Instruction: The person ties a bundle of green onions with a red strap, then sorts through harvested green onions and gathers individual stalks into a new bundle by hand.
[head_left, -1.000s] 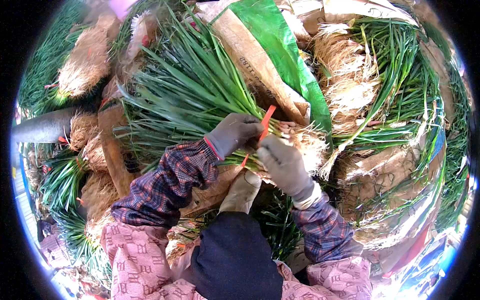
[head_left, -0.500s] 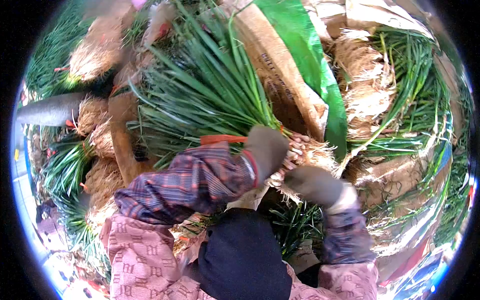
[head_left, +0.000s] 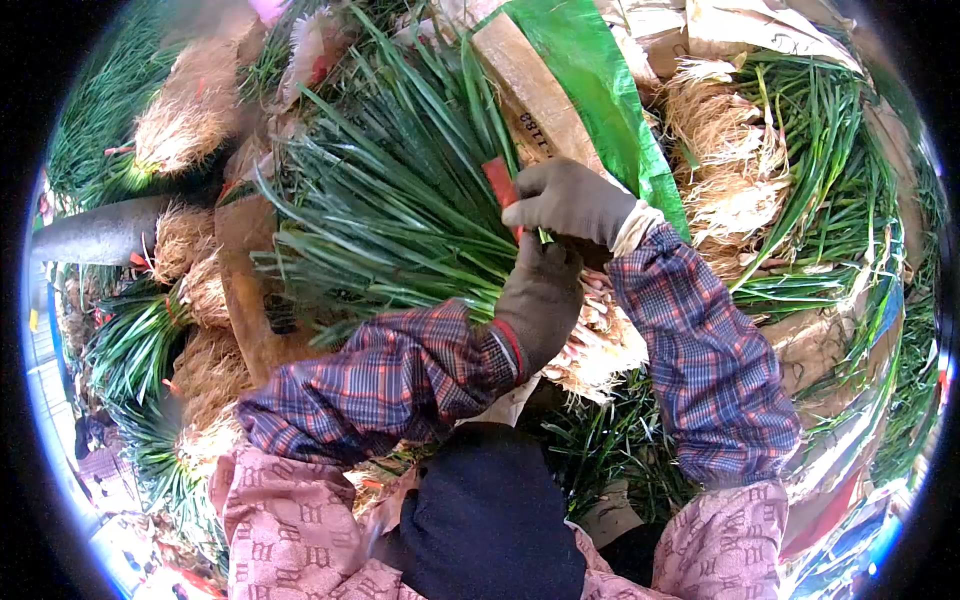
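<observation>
A large bunch of long-leaved greens [head_left: 400, 190] fans out to the upper left, its pale stem ends and fibrous roots [head_left: 600, 350] pointing to the lower right. My left hand [head_left: 540, 305], in a brown-grey glove, is closed around the stems near the root end. Just above it, my gloved right hand [head_left: 575, 205] pinches a red-orange strip [head_left: 499, 183], whose free end sticks up beside the leaves. Both hands are nearly touching. Part of the strip near the stems is hidden by the gloves.
Rooted bunches with red ties [head_left: 190, 120] lie at the left, near a grey, tapered object [head_left: 100, 230]. More greens with tangled roots [head_left: 725, 160] are at the right. Behind the bunch are a brown printed sack [head_left: 535, 90] and a green sheet [head_left: 600, 90]. A dark cloth [head_left: 490, 510] is close to my body.
My right hand has moved up from the roots to the stems and now grips the red-orange strip, which has swung from lying leftward to standing up. My left hand still holds the bunch.
</observation>
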